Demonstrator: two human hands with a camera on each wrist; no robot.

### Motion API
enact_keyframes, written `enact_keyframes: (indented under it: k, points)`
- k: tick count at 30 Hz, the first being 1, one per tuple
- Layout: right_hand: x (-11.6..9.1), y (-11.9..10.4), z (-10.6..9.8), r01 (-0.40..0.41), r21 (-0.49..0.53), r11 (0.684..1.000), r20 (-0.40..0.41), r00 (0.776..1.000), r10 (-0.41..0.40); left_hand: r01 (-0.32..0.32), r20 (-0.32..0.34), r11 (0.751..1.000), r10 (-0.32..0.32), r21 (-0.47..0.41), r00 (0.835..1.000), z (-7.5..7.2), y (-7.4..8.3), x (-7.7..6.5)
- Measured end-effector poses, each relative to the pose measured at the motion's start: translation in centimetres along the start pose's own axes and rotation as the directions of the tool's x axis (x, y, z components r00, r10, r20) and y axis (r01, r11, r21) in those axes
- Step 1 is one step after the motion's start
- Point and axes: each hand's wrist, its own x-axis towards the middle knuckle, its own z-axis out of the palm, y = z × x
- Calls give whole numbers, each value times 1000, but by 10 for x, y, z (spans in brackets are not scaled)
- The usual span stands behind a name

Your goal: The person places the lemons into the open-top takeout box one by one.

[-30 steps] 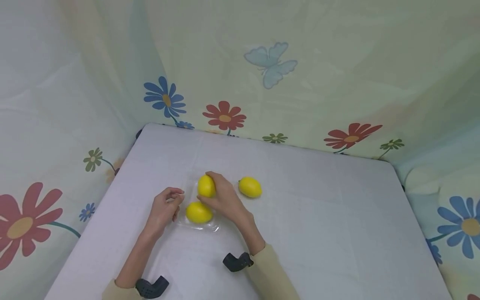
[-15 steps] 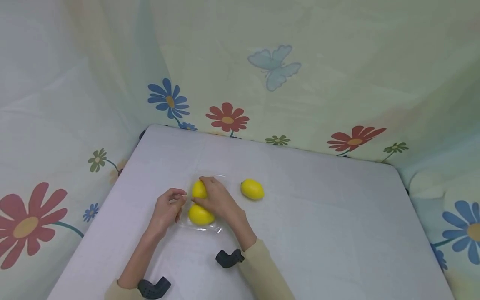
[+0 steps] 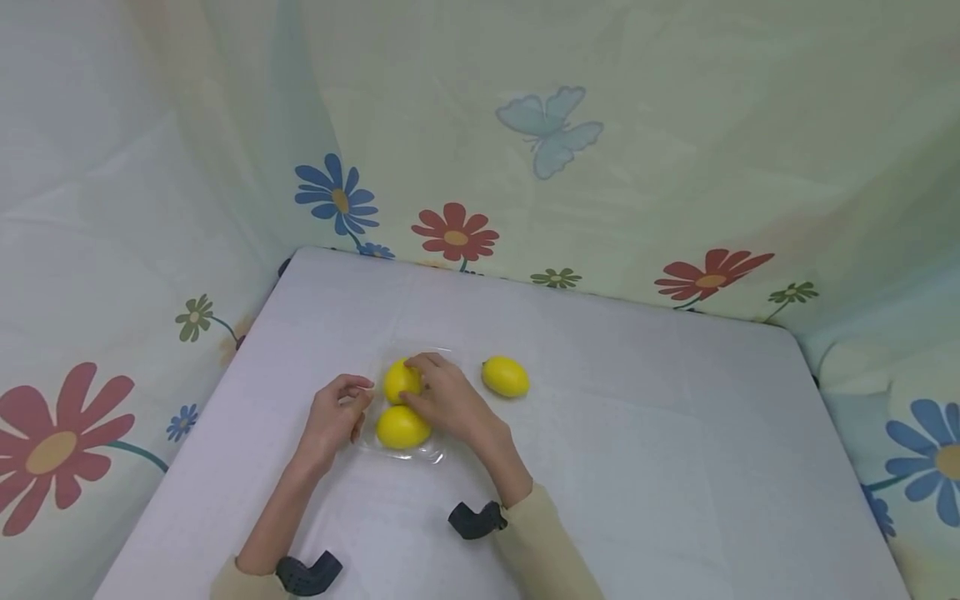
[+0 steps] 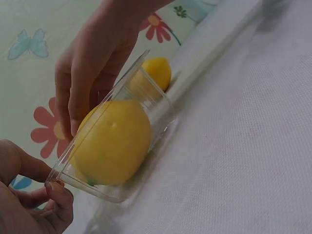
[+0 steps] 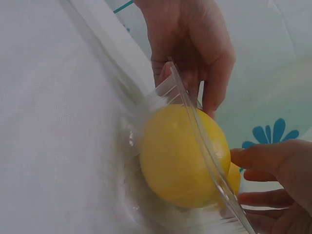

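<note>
Two yellow lemons sit in a clear plastic tray: the near lemon and the far lemon. My right hand has its thumb and fingers about the right side of the far lemon. In the right wrist view, that hand's fingers are partly behind the near lemon and the tray rim. With thumb and fingers, my left hand pinches the tray's edge. A third lemon lies on the table, right of the tray.
A white cloth covers the table. Behind and beside it hangs a curtain printed with flowers and a butterfly. A dark wrist device sits at the right cuff, another wrist device at the left.
My right hand moved left with the far lemon and brought it into the tray behind the near one, then shifted back slightly right, showing more of it. The left hand stayed on the tray edge.
</note>
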Motion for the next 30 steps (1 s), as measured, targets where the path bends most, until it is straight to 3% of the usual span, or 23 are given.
enact_keyframes:
  k: [8,13,15,19,21,23,26,30]
  points:
    - [-21,16,-10,129,128,983,-74,990,-120,-9,-3,1000,9,1,1000,0,2,-3]
    - [-42,29,-20,172,134,976,-193,971,-144,-11,-6,1000,11,11,1000,1,1,-3]
    - [-50,37,-25,191,112,975,-270,950,-155,-6,-11,1000,7,13,1000,1,2,-3]
    - [-58,56,-34,221,-9,975,-430,879,-203,6,-23,1000,-5,27,1000,-1,4,-4]
    - [-62,65,-37,208,-88,974,-487,844,-225,8,-23,999,-7,35,1000,-1,5,-5]
    - [-65,73,-39,175,-153,973,-520,823,-230,5,-22,999,-4,41,1000,-1,7,-5]
    - [-67,83,-39,122,-190,974,-531,822,-207,5,-23,999,-4,44,1000,0,8,-5]
    - [-66,94,-34,48,-180,982,-505,852,-134,12,-23,999,-11,43,1000,2,6,-5]
